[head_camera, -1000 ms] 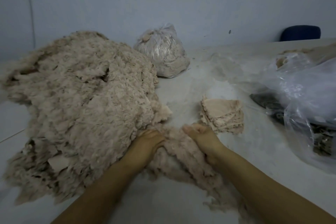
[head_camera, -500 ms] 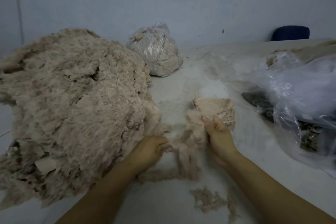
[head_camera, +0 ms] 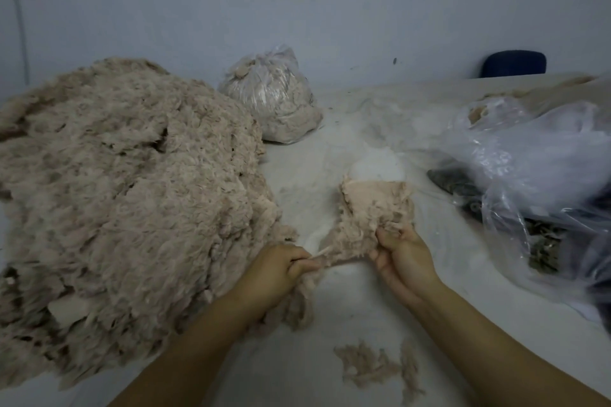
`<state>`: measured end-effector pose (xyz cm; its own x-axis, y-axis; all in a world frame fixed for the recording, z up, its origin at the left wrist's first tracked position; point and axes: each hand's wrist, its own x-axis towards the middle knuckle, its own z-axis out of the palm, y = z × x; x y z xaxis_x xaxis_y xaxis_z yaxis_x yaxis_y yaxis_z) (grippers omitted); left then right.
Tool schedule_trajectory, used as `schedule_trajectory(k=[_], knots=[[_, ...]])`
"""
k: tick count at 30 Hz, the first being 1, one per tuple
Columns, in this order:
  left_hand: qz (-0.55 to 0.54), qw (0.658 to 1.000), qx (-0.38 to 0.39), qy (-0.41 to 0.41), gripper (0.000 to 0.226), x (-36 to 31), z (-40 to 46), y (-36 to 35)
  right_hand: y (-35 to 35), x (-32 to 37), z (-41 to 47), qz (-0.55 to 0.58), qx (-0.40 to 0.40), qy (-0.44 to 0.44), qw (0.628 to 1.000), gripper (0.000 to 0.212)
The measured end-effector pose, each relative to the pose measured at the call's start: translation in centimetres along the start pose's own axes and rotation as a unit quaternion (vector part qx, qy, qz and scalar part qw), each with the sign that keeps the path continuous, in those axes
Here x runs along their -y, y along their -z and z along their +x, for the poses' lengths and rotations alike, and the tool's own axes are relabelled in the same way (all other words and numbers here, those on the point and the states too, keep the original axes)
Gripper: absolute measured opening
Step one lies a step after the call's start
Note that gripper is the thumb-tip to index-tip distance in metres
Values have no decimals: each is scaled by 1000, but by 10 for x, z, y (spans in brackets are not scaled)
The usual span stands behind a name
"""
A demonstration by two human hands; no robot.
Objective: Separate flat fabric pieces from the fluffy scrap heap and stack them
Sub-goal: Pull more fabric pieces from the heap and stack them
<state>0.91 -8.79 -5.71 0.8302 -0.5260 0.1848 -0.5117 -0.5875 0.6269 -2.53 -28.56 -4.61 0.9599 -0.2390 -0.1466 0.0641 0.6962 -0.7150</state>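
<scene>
A large fluffy beige scrap heap [head_camera: 125, 201] covers the left half of the white table [head_camera: 330, 373]. Between my hands stretches a fluffy fabric piece [head_camera: 350, 238]. My left hand [head_camera: 281, 271] grips its left end, fingers curled. My right hand [head_camera: 401, 258] pinches its right edge. Just beyond lies the small stack of flat fabric pieces [head_camera: 377, 195], partly hidden by the held piece.
A tied clear bag of scraps [head_camera: 271, 99] stands at the back by the wall. Loose clear plastic bags [head_camera: 535, 175] with dark contents fill the right side. Small fluff tufts [head_camera: 370, 367] lie near the front edge. A blue chair back [head_camera: 514, 63] shows behind the table.
Both hands pulled a fluffy piece out of the heap's edge and carried it right, toward the flat stack. Loose tufts dropped onto the table in front.
</scene>
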Motion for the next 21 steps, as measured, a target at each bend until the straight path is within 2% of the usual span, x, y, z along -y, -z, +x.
schedule_trajectory(k=[3,5,6,8,10,11,14,15,17,19,21], knots=[[46,997,61,0,20,18,-7,10,2,6,0,18,-11,14,1000,38],[60,991,112,36,17,24,-10,16,2,13,2,44,-2,5,999,36],[31,991,119,57,16,21,-11,21,2,13,3,53,8,-14,998,34],[-76,991,78,80,28,8,-6,23,0,10,1,49,45,-78,995,32],[-197,973,41,113,42,-13,1,19,-5,3,-4,22,88,-129,988,32],[-256,956,47,135,46,-23,4,14,-8,-1,-5,14,102,-138,985,34],[-376,911,102,137,30,-40,4,-7,-11,-6,-4,26,110,-116,987,34],[-376,912,87,136,23,-41,1,-13,-9,-4,-3,27,113,-112,987,33],[-313,938,11,148,11,-38,0,-16,-4,3,-3,-4,141,-135,981,38],[-238,961,-27,138,20,-31,2,-13,2,9,-3,-80,156,-177,968,60],[-208,971,-9,114,39,-26,4,-6,6,12,-2,-174,137,-194,956,65]])
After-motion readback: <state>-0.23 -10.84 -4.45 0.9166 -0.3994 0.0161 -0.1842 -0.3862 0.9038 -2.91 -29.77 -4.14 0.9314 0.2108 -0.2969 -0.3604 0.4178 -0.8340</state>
